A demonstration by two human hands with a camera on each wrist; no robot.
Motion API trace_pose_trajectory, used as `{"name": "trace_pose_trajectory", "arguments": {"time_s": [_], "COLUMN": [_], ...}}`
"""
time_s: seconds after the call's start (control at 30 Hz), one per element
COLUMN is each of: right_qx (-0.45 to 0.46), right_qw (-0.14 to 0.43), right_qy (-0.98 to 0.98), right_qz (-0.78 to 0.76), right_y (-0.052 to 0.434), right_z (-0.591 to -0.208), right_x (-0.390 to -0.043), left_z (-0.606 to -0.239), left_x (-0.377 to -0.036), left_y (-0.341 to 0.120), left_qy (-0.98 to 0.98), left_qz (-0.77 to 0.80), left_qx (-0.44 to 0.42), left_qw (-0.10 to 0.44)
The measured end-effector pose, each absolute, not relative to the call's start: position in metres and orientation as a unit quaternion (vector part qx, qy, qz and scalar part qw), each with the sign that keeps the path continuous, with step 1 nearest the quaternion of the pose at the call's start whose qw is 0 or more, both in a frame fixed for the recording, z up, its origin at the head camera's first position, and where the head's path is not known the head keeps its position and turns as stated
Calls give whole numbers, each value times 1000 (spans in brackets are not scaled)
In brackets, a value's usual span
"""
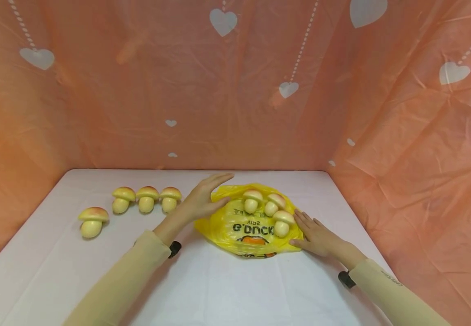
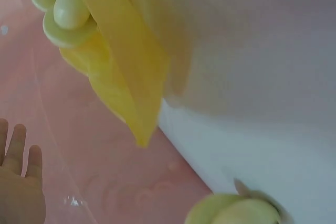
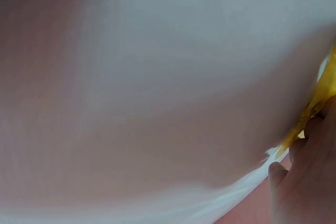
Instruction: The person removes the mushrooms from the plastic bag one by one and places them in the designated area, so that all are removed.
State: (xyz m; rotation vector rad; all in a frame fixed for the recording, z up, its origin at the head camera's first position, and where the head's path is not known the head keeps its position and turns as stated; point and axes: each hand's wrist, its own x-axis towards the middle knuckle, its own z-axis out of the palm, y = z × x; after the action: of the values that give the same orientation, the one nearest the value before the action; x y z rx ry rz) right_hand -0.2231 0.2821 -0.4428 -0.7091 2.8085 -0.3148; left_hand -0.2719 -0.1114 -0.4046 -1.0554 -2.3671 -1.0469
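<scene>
A yellow plastic bag (image 1: 227, 226) with a printed duck and lettering lies spread on the table. Three toy mushrooms (image 1: 282, 223) with cream stems and reddish-yellow caps are on its right half; I cannot tell whether they lie on it or within its mouth. My left hand (image 1: 200, 199) is at the bag's left edge, fingers extended and thumb apart, holding nothing. Along the right edge my right hand (image 1: 318, 236) rests with its fingers stretched against the plastic. In the left wrist view, mushroom stems (image 2: 71, 9) show beside the yellow plastic (image 2: 123, 61).
Left of the bag, three more toy mushrooms (image 1: 146, 199) stand in a row. Another single mushroom (image 1: 92, 222) is nearer the front left. A white cloth covers the table (image 1: 219, 290), and orange curtains (image 1: 202, 99) with white hearts enclose the back and sides.
</scene>
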Motion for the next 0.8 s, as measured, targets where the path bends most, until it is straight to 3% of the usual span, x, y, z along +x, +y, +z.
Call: {"name": "trace_pose_trajectory", "arguments": {"time_s": [0.8], "right_qx": [-249], "right_qw": [106], "right_qy": [957], "right_qz": [-105], "right_y": [284], "right_z": [-445], "right_x": [-225], "left_z": [-415], "left_x": [-297], "left_y": [-51], "left_qy": [-873], "left_qz": [-304], "left_qx": [-377], "left_qw": [57]}}
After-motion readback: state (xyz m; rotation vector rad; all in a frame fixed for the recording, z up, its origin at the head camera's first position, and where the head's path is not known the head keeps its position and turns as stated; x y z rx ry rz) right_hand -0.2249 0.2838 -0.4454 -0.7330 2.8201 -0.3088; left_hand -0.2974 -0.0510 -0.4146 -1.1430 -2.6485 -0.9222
